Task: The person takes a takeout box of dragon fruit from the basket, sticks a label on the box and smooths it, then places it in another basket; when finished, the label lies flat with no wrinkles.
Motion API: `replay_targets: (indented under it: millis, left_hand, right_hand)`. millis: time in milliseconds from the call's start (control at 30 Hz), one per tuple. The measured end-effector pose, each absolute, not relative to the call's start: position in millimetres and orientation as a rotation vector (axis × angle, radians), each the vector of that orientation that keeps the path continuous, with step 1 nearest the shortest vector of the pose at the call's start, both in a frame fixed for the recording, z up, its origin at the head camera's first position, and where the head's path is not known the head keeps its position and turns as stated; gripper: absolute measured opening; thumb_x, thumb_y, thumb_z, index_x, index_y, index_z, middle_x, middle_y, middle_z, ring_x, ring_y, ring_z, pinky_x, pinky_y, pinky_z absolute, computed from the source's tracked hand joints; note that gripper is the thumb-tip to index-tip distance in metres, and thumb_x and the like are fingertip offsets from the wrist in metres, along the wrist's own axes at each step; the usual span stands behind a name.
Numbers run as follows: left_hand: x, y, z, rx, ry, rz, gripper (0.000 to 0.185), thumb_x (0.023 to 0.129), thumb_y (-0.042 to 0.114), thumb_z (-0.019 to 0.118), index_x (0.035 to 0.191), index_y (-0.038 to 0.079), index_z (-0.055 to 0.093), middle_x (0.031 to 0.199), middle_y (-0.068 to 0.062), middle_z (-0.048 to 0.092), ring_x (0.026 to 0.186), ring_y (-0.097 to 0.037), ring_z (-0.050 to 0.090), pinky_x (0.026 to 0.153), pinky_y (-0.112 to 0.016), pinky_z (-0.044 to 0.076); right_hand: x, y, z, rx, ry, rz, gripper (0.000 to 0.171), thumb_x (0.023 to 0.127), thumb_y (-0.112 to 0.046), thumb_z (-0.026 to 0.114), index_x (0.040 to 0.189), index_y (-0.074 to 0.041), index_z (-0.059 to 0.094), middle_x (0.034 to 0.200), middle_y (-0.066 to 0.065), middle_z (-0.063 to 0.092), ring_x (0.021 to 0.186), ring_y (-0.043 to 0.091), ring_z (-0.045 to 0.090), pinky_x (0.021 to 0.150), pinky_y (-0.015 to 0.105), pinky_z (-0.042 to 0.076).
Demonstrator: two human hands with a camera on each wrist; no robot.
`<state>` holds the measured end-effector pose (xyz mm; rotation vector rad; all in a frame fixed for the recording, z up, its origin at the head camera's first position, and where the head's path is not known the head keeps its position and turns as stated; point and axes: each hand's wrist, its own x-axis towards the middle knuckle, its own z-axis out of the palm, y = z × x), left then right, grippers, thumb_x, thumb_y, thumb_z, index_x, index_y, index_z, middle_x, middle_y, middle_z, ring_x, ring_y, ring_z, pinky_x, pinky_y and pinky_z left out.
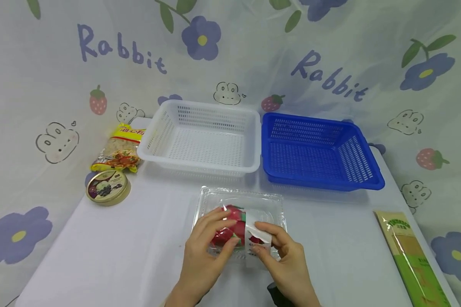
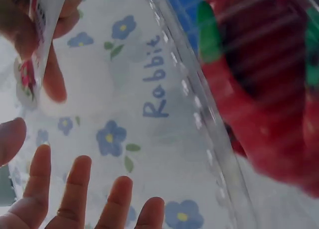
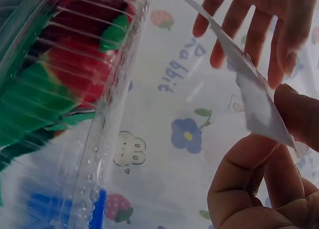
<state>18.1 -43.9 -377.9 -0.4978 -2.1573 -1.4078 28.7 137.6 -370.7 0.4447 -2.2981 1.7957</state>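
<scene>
Clear plastic is the material of the hinged clamshell box (image 1: 240, 213) in the middle of the white tabletop (image 1: 119, 251), and a red fruit with green tips (image 1: 230, 228) lies inside it, just in front of the two baskets. In the head view the left hand (image 1: 207, 251) lies flat with straight fingers on the lid, in my judgement to keep the light box steady. The right hand (image 1: 286, 262) pinches the white paper label strip (image 1: 255, 236) that goes across the lid, and the strip end stands up from the plastic, so the pinch seems to serve for peeling. Behind the box stand a white slotted plastic basket (image 1: 201, 138) and a blue slotted plastic basket (image 1: 319, 149), side by side. At the left lie a yellow snack bag (image 1: 119, 149) and a round golden tin (image 1: 107, 187); near the right edge lies a long green and tan packet (image 1: 415, 256).

The left wrist view looks through the transparent box: the fingers of the left hand (image 2: 75, 199) are spread and straight, the red fruit (image 2: 269, 89) is blurred at the right, and the label strip (image 2: 42, 20) hangs at the top left.

The right wrist view shows the right hand (image 3: 269, 189) with thumb and fingers closed on the label strip (image 3: 259, 104), while the box wall (image 3: 104, 119) and the fruit (image 3: 75, 64) are at the left
</scene>
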Motion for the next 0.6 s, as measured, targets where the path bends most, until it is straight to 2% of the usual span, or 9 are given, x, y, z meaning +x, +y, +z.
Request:
replay_targets:
  millis: [200,333,467,600]
  left_hand:
    - [12.6,-33.5,-379.9,-0.570,-2.162,-1.407,0.024,0.079,0.015,0.079,0.101,0.017,0.069,0.123,-0.006,0.065,0.126,-0.027,0.052,0.110,-0.030,0.038]
    - [11.9,-30.2,-382.6,-0.585,-2.173,-1.400,0.017,0.078,0.014,0.080,0.089,0.019,0.069,0.123,-0.004,0.065,0.126,-0.029,0.052,0.112,-0.033,0.035]
    - [12.7,-27.8,-383.9,-0.609,-2.178,-1.390,0.013,0.079,0.018,0.079,0.083,0.021,0.068,0.123,-0.004,0.065,0.127,-0.027,0.053,0.112,-0.037,0.037]
    - [13.3,-25.9,-385.2,-0.643,-2.171,-1.388,0.013,0.080,0.021,0.079,0.081,0.021,0.066,0.121,-0.004,0.066,0.125,-0.028,0.055,0.109,-0.039,0.040]
  right_hand:
    - [29.6,136.5,-374.1,0.614,-2.249,1.819,0.044,0.082,0.012,0.067,0.124,0.001,0.058,0.102,0.022,0.072,0.093,0.004,0.068,0.070,0.022,0.057]
    - [28.9,137.6,-377.0,0.623,-2.252,1.798,0.044,0.082,0.011,0.067,0.124,0.001,0.058,0.101,0.021,0.073,0.092,0.003,0.068,0.070,0.022,0.057]
    - [27.6,139.8,-379.5,0.601,-2.264,1.754,0.045,0.081,0.011,0.068,0.123,0.000,0.059,0.096,0.019,0.074,0.091,0.002,0.067,0.069,0.021,0.056]
    - [26.4,143.9,-382.0,0.583,-2.273,1.756,0.050,0.079,0.012,0.070,0.126,0.000,0.057,0.096,0.019,0.074,0.093,0.002,0.067,0.073,0.019,0.055]
